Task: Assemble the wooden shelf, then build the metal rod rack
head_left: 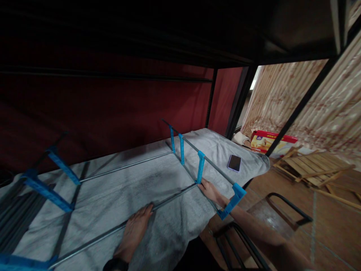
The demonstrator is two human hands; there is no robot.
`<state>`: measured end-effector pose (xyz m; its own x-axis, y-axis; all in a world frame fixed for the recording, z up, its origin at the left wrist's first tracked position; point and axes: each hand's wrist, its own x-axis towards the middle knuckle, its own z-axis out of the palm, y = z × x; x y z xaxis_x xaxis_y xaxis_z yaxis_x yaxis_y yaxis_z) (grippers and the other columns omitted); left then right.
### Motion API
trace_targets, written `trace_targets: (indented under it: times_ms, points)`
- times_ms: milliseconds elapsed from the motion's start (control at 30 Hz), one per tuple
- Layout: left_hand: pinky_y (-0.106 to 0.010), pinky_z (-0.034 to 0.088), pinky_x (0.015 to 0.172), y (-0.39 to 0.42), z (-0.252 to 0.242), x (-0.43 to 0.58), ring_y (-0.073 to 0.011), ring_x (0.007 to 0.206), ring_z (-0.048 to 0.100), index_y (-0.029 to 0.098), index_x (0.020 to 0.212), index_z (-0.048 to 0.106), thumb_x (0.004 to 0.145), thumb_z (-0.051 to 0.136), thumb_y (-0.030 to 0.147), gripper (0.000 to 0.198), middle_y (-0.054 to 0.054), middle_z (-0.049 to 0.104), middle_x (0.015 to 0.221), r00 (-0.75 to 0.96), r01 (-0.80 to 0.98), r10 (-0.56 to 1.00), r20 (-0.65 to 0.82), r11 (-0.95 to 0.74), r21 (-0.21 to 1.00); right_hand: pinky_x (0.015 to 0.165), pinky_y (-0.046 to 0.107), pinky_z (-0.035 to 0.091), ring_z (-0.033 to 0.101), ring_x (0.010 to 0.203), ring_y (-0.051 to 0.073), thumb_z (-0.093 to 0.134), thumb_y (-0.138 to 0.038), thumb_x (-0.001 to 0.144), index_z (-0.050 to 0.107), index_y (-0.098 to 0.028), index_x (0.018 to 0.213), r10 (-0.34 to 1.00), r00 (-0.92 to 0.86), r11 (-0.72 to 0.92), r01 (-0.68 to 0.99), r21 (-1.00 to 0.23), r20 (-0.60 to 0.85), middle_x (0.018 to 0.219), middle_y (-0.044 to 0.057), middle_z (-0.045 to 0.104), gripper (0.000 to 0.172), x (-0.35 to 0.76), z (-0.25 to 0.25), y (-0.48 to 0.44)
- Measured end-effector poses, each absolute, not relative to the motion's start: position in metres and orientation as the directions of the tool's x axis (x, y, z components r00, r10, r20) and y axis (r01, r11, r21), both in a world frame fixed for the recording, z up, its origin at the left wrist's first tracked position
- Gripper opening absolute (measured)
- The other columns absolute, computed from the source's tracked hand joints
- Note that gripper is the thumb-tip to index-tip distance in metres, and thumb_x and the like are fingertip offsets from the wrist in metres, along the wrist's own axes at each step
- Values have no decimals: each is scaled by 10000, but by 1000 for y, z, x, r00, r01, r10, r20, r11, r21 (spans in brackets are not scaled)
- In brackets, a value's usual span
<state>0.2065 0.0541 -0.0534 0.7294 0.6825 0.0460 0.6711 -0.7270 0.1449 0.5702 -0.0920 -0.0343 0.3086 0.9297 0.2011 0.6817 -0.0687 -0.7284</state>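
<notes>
A rack frame of grey metal tubes and blue plastic connectors lies on a grey blanket (121,184). My left hand (138,226), a dark band at its wrist, is closed around the long front tube (93,242). At that tube's right end, my right hand (209,190) is closed at the foot of an upright blue connector (200,167); its fingertips are partly hidden. My right forearm passes behind the corner blue connector (234,201). More blue connectors (47,192) stand along the frame's left end.
Loose dark tubes (21,214) lie at the left. A phone (234,163) rests on the blanket at the right. Black bed-frame posts (242,101) rise beyond it. On the floor are a folded wooden rack (316,167), a red-yellow box (270,141) and a black-framed chair (239,244).
</notes>
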Motion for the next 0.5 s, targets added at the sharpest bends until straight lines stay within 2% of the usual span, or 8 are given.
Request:
trace_targets:
  times_ms: [100, 233, 500]
  points:
    - [-424, 498, 1037, 52, -47, 208, -254, 1218, 622, 189, 1365, 576, 979, 309, 280, 479, -106, 636, 1359, 742, 659, 669, 29, -738, 145, 924, 331, 473, 644, 975, 215, 435, -337, 957, 630, -218, 946, 923, 330, -82, 666, -741, 195, 999, 35, 705, 229, 562, -29, -93]
    - [-411, 504, 1033, 51, -35, 207, -252, 1215, 626, 181, 1363, 577, 984, 288, 275, 485, -117, 641, 1349, 742, 659, 670, 15, -734, 164, 874, 317, 464, 654, 925, 217, 376, -391, 979, 606, -193, 943, 900, 394, -148, 680, -718, 188, 960, 37, 698, 305, 551, -22, -89]
    - [-403, 484, 1060, 49, -33, 204, -231, 1231, 615, 217, 1360, 573, 979, 304, 242, 467, -92, 639, 1357, 736, 669, 676, -46, -715, 201, 793, 369, 474, 661, 850, 276, 407, -443, 934, 579, -233, 869, 854, 479, -214, 679, -703, 202, 870, 66, 700, 279, 546, -49, -77]
